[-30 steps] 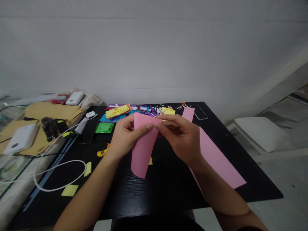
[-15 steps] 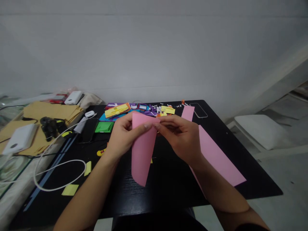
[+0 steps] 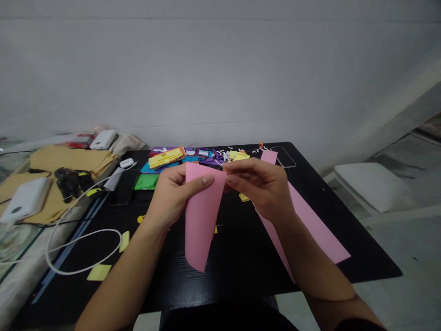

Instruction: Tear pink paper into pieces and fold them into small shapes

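A sheet of pink paper [image 3: 203,216], curved lengthwise, hangs upright above the black table in front of me. My left hand [image 3: 174,195] is closed on it, with the thumb flat on the near face and the fingers behind. At the sheet's upper right corner, my right hand [image 3: 263,186] pinches with thumb and index finger. A thin line shows beside these fingertips, too fine to make out. Beneath my right forearm lie long pink paper strips [image 3: 317,220]. Part of a yellow cutter [image 3: 140,219] pokes out beside my left wrist.
Folded yellow papers [image 3: 167,157], a green paper stack [image 3: 147,181] and colored scraps [image 3: 218,156] line the back of the table [image 3: 241,271]. To the left are a dark phone [image 3: 124,186], a looped white cable [image 3: 82,268] and a small tripod [image 3: 67,184]. A white stool [image 3: 368,186] stands right.
My right fingertips have shifted to the sheet's very corner, the thumb sliding off its face. The sheet has moved slightly left and turned a little. The left hand keeps its hold.
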`<action>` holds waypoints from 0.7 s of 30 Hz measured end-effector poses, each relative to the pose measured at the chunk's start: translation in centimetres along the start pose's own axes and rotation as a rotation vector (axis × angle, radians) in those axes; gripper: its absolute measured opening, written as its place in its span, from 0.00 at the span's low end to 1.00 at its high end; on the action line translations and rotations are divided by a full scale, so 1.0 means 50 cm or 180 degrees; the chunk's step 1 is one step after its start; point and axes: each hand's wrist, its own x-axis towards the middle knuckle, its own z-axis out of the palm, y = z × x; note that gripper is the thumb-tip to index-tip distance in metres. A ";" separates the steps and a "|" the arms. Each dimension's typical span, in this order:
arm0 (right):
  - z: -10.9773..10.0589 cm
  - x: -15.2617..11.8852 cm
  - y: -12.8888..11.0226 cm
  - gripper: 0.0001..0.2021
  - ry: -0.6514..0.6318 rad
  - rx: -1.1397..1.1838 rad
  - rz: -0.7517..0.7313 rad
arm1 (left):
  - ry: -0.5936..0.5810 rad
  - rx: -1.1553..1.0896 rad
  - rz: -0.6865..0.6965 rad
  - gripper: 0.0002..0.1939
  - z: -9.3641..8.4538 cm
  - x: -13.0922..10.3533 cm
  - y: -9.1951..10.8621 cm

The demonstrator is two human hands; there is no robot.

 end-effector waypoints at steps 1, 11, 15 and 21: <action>-0.002 0.002 0.002 0.08 -0.0045 0.0040 0.0038 | -0.0004 0.0015 -0.0011 0.12 0.001 -0.001 0.001; -0.005 0.006 0.003 0.06 -0.0185 0.0174 0.0085 | -0.0066 -0.0068 -0.0075 0.10 -0.005 -0.003 -0.001; -0.007 0.006 0.002 0.07 -0.0238 0.0164 0.0082 | -0.0090 0.0011 -0.0036 0.12 -0.004 -0.003 0.000; -0.006 0.006 -0.002 0.07 -0.0331 0.0043 0.0089 | -0.0108 0.0209 0.0066 0.12 -0.004 -0.002 0.005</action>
